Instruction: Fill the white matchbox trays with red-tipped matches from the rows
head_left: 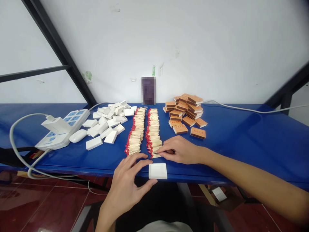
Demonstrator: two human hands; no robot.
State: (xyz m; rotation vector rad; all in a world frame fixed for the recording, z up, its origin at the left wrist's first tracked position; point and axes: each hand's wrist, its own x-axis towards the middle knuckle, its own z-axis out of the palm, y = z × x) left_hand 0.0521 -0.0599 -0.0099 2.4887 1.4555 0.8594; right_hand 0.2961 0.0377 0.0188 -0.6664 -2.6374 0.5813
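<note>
one small white tray [158, 170] lies open side up at the front edge of the blue bench [229, 138], in the lower centre of the frame. the left hand [126, 177] spans it, thumb at the lower edge and a fingertip by the upper left corner; how firmly that grip bears on it cannot be told. the right hand [181, 149] has thumb and forefinger brought nearly together, touching the near end of the right match row [153, 129]; whether its grip has caught any matches cannot be told. there are two rows of matches in the middle of the frame, this one and the left match row [136, 132], red heads to the left in both, too many to count singly.

left of centre lies one heap of white boxes [112, 123], roughly thirty, overlapping too much for a sure count. right of centre is one heap of orange matchboxes [182, 105], twenty or more, with one single matchbox [198, 132] set slightly apart at its lower right. at the left are one power strip [72, 124], one adapter [56, 125] on it, and one white oval case [78, 136] just beside it.
</note>
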